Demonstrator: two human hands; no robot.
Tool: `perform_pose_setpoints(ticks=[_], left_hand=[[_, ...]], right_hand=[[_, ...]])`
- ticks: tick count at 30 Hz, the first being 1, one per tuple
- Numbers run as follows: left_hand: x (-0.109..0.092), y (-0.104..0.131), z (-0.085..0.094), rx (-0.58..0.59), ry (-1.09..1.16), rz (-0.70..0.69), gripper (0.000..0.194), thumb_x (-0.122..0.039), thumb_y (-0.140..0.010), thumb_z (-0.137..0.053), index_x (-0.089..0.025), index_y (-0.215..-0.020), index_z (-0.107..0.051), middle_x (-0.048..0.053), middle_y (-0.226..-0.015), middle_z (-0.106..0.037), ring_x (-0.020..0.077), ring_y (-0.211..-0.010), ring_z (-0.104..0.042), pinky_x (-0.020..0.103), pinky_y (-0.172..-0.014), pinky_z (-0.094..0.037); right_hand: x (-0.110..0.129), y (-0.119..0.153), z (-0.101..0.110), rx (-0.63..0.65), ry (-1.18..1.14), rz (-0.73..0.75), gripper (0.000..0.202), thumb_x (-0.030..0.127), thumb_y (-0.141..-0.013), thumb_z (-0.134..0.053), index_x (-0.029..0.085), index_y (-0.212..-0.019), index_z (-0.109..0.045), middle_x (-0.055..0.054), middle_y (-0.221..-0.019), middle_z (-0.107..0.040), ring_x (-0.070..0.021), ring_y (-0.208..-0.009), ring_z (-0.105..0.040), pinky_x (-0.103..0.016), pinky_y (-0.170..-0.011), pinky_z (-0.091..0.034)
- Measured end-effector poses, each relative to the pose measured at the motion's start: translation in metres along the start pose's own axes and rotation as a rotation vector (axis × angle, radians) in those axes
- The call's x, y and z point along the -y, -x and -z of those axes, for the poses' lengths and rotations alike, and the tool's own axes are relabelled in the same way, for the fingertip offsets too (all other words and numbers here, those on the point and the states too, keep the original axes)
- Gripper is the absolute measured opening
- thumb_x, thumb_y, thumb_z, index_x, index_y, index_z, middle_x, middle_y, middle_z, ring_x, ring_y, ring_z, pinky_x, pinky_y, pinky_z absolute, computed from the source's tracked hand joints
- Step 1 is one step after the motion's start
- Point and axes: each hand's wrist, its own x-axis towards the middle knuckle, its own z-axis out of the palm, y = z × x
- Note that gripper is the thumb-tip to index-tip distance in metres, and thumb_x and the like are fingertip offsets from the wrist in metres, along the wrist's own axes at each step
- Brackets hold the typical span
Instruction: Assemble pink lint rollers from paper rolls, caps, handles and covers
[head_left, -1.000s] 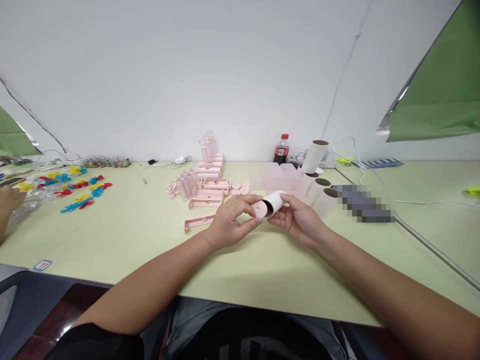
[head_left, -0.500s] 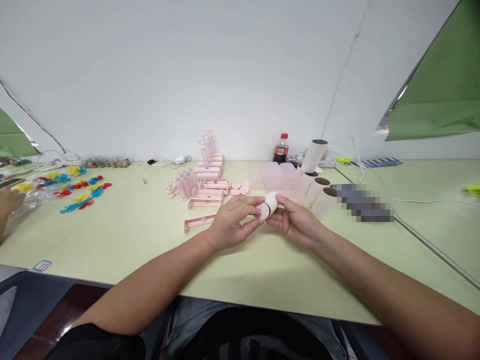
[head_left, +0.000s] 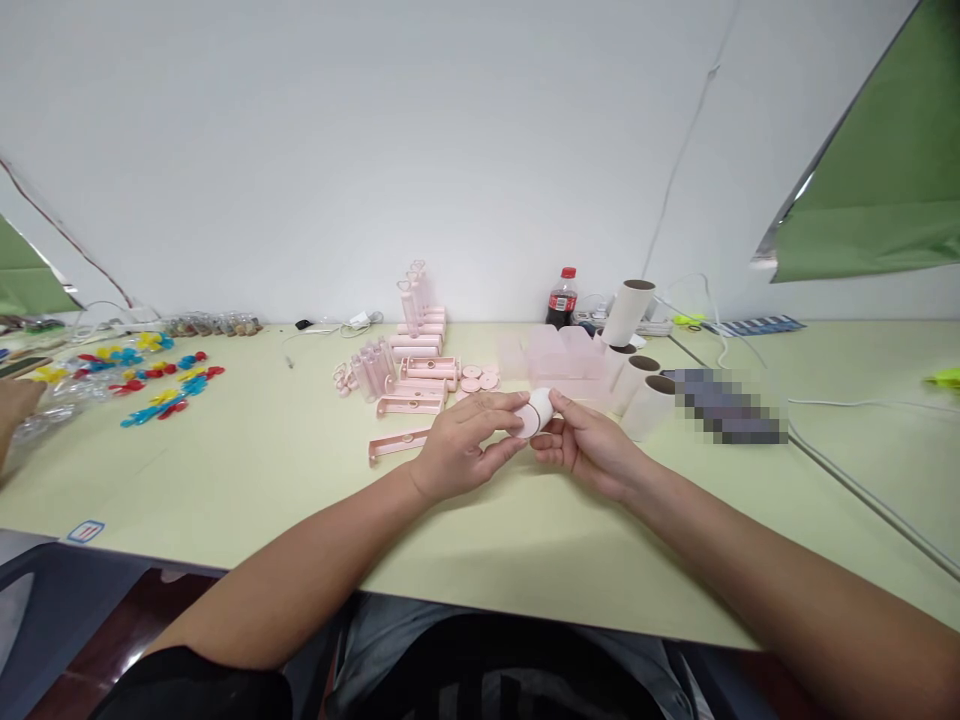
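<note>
Well, half-closed hands point(head_left: 466, 442) on disc point(head_left: 528, 424), roll point(head_left: 543, 403)

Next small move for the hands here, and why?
Probably have the left hand gently press the pink disc against the end of the white tube while the right hand braces it: the disc is at the tube's end, but a thin dark line shows between them.

Sticker point(head_left: 85, 531) at front L edge of table point(head_left: 247, 500): red marks in blue outline, poss. "11", too small to confirm. Cola-coloured btl point(head_left: 562, 297): red label w/ white markings, txt/brand n/legible. Black top point(head_left: 480, 650): pale blocks at bottom of view, cut off, can't read. No other legible txt.
</note>
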Motion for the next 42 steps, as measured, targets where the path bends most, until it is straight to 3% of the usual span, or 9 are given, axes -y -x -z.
perform_pose_setpoints(ticks=[16, 21, 28, 33, 35, 38, 42], left_hand=[[0.000, -0.001, 0.001, -0.010, 0.035, -0.055, 0.021, -0.021, -0.082, -0.072, -0.019, -0.099, -0.062, 0.014, -0.114, -0.071, 0.0204, -0.106, -0.067, 0.035, -0.090, -0.055], [0.004, 0.002, 0.002, -0.044, 0.012, -0.005, 0.017, -0.021, -0.083, -0.071, -0.020, -0.098, -0.063, 0.015, -0.118, -0.069, 0.0208, -0.105, -0.068, 0.036, -0.087, -0.056], [0.008, 0.005, 0.000, 0.012, -0.016, 0.013, 0.015, -0.024, -0.086, -0.068, -0.020, -0.100, -0.065, 0.012, -0.113, -0.070, 0.0188, -0.104, -0.068, 0.032, -0.086, -0.056], [0.005, 0.004, 0.000, 0.018, -0.002, -0.004, 0.018, -0.022, -0.086, -0.067, -0.020, -0.103, -0.064, 0.011, -0.114, -0.070, 0.0189, -0.105, -0.067, 0.032, -0.088, -0.055], [0.005, 0.005, -0.001, 0.053, 0.003, -0.009, 0.016, -0.022, -0.087, -0.066, -0.021, -0.103, -0.065, 0.011, -0.116, -0.069, 0.0190, -0.105, -0.066, 0.033, -0.088, -0.055], [0.004, 0.005, 0.002, 0.157, 0.036, 0.042, 0.020, -0.027, -0.089, -0.064, -0.022, -0.108, -0.064, 0.012, -0.119, -0.068, 0.0195, -0.105, -0.066, 0.033, -0.085, -0.055], [0.007, -0.005, 0.021, 0.325, 0.050, 0.292, 0.042, -0.042, -0.085, -0.066, -0.020, -0.120, -0.057, 0.009, -0.110, -0.070, 0.0192, -0.092, -0.067, 0.029, -0.072, -0.054]], right_hand=[[-0.013, 0.000, 0.002, 0.092, 0.145, -0.101, 0.035, 0.050, -0.095, -0.050, 0.017, -0.100, -0.061, -0.006, -0.077, -0.066, -0.0140, -0.055, -0.063, -0.027, -0.048, -0.057], [-0.017, -0.001, 0.004, 0.085, 0.213, -0.014, 0.035, 0.051, -0.094, -0.052, 0.019, -0.098, -0.065, -0.007, -0.092, -0.062, -0.0165, -0.073, -0.064, -0.030, -0.059, -0.060], [-0.020, -0.003, 0.009, 0.198, 0.236, 0.060, 0.040, 0.057, -0.092, -0.052, 0.020, -0.100, -0.067, -0.008, -0.100, -0.062, -0.0186, -0.084, -0.060, -0.032, -0.070, -0.058], [-0.018, 0.003, 0.005, 0.297, 0.304, 0.187, 0.045, 0.058, -0.092, -0.048, 0.026, -0.122, -0.060, -0.007, -0.114, -0.061, -0.0207, -0.098, -0.057, -0.035, -0.081, -0.054], [-0.016, 0.006, 0.002, 0.324, 0.338, 0.212, 0.048, 0.058, -0.090, -0.052, 0.030, -0.129, -0.054, -0.006, -0.120, -0.059, -0.0211, -0.104, -0.057, -0.036, -0.084, -0.052], [-0.014, 0.005, 0.001, 0.315, 0.381, 0.208, 0.049, 0.052, -0.084, -0.064, 0.028, -0.125, -0.054, -0.005, -0.115, -0.060, -0.0209, -0.101, -0.058, -0.038, -0.088, -0.049], [-0.015, -0.001, 0.005, 0.196, 0.383, 0.221, 0.046, 0.047, -0.081, -0.068, 0.027, -0.119, -0.052, -0.003, -0.110, -0.059, -0.0196, -0.099, -0.056, -0.039, -0.089, -0.048]])
